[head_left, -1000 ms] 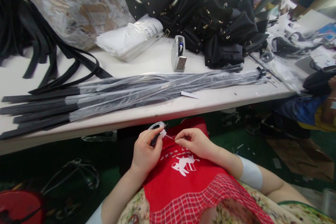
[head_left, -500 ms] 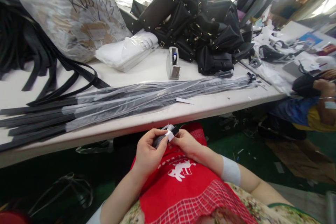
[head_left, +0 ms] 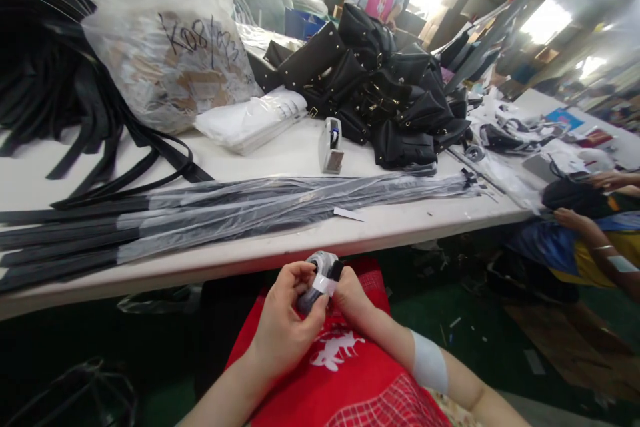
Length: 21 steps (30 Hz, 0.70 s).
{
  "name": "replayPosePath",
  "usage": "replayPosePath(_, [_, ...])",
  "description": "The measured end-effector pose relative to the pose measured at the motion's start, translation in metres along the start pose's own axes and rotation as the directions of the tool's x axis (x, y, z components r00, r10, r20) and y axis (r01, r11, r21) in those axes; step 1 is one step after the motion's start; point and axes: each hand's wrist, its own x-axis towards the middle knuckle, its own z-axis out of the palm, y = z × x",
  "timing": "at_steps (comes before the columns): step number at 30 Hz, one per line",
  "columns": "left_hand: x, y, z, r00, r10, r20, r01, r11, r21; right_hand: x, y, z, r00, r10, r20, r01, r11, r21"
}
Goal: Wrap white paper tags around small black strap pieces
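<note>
Left hand (head_left: 286,320) pinches rolled bundle (head_left: 307,301), white band (head_left: 325,285) across it, off near edge of worktop (head_left: 400,223); right hand (head_left: 351,295) fingers hidden, can't tell. Likely banding; next needs steady hold.

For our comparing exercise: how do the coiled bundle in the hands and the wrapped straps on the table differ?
The coiled bundle is rolled up compactly; the wrapped straps lie stretched out lengthwise. The left hand holds the coiled bundle; the wrapped straps rest on the table. Both show black and grey.
</note>
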Motion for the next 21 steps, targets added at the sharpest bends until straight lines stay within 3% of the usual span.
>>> replayPosePath(7, [-0.002, -0.006, -0.008, 0.99, 0.127, -0.06, -0.107, 0.96, 0.258, 0.0, -0.009, 0.004, 0.995, -0.02, -0.1, 0.035, 0.987, 0.155])
replayPosePath(12, [-0.003, -0.024, -0.009, 1.0, 0.027, -0.009, -0.025, 0.985, 0.171, 0.004, 0.002, 0.001, 0.998, 0.007, -0.058, 0.005, 0.979, 0.203])
replayPosePath(16, [-0.009, -0.023, -0.006, 1.0, -0.008, 0.029, 0.007, 0.998, 0.059, 0.009, 0.012, -0.009, 0.998, -0.055, 0.033, 0.057, 0.997, -0.049])
replayPosePath(21, [-0.017, -0.022, -0.003, 0.993, -0.114, 0.042, 0.115, 0.993, -0.027, 0.007, 0.008, -0.021, 0.963, -0.215, -0.16, 0.158, 0.937, -0.311])
